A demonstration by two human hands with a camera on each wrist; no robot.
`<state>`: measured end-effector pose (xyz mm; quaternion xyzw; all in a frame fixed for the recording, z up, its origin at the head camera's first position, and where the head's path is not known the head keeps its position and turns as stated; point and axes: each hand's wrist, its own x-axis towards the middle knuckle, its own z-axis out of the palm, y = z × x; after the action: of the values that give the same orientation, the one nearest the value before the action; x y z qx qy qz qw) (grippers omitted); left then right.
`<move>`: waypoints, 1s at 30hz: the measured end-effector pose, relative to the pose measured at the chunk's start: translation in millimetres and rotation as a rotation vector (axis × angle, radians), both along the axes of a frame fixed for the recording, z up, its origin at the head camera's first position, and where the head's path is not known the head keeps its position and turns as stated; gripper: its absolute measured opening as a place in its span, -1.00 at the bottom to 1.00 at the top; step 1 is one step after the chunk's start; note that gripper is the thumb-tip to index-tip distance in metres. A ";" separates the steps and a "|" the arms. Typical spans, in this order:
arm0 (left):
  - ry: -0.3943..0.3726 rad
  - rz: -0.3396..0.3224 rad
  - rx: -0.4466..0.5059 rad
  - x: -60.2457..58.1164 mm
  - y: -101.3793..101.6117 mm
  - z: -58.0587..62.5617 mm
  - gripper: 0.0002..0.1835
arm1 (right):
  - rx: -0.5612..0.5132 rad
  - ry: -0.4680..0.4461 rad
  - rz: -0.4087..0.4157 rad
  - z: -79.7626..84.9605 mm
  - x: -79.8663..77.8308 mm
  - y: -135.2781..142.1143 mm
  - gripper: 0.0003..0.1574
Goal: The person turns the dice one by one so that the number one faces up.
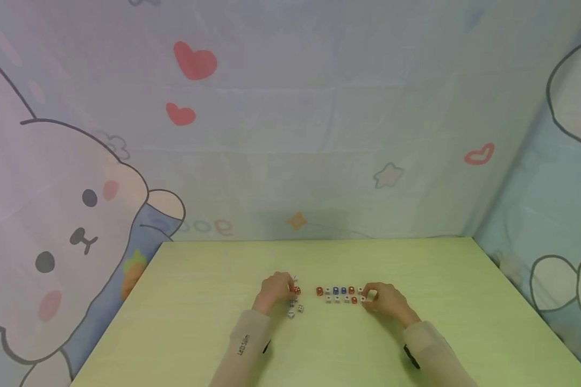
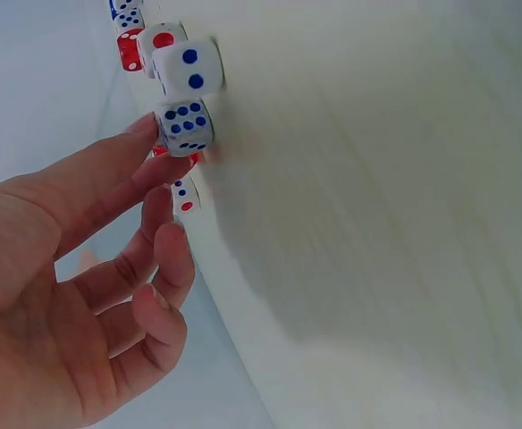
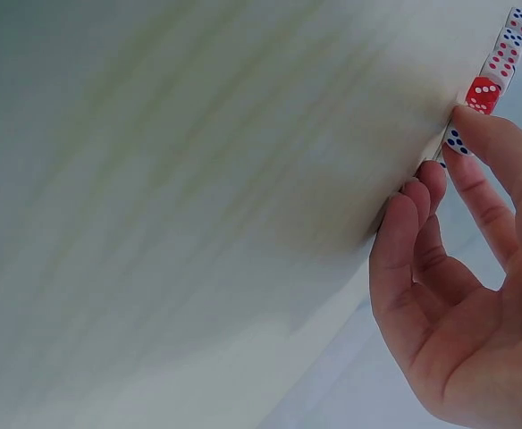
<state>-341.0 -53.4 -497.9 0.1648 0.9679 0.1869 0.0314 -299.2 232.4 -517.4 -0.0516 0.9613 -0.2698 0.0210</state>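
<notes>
Two rows of dice lie on the yellow-green bench [image 1: 222,344], side by side between the person's hands: a back row [image 1: 344,290] of red, white and blue pieces, and a front row [image 1: 337,300] of white ones with a single red die [image 1: 354,300] near its right end. From where I stand, the right hand [image 1: 386,301] is at that end, thumb and index finger pinching a white five-pip die [image 3: 456,140] just beside the red one. Its remaining fingers curl loosely below.

Over on the left, well apart from the rows, a small loose cluster sits around the left hand [image 1: 275,289]. Thumb and forefinger grip a white six-pip die [image 2: 185,127] with blue dots; a white two-pip die [image 2: 189,69] sits right next to it, and a red die [image 1: 297,290] shows by the fingertips. Two more, a white die [image 1: 291,314] and another white die [image 1: 300,308], lie on the near side of that hand.

Both arms wear pale sleeves [image 1: 244,344], the left one printed with dark lettering. Behind the bench hangs a pale backdrop [image 1: 295,134] with red hearts [image 1: 195,62] and a big cartoon animal [image 1: 87,231] at the left.
</notes>
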 end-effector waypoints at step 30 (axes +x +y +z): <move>0.059 -0.053 -0.001 12.1 5.2 -3.2 -0.83 | -0.003 0.004 0.004 2.7 1.9 -0.5 -0.81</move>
<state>-328.9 -48.2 -501.1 0.1957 0.9639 0.1803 0.0078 -297.4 231.9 -514.7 -0.0543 0.9608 -0.2711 0.0194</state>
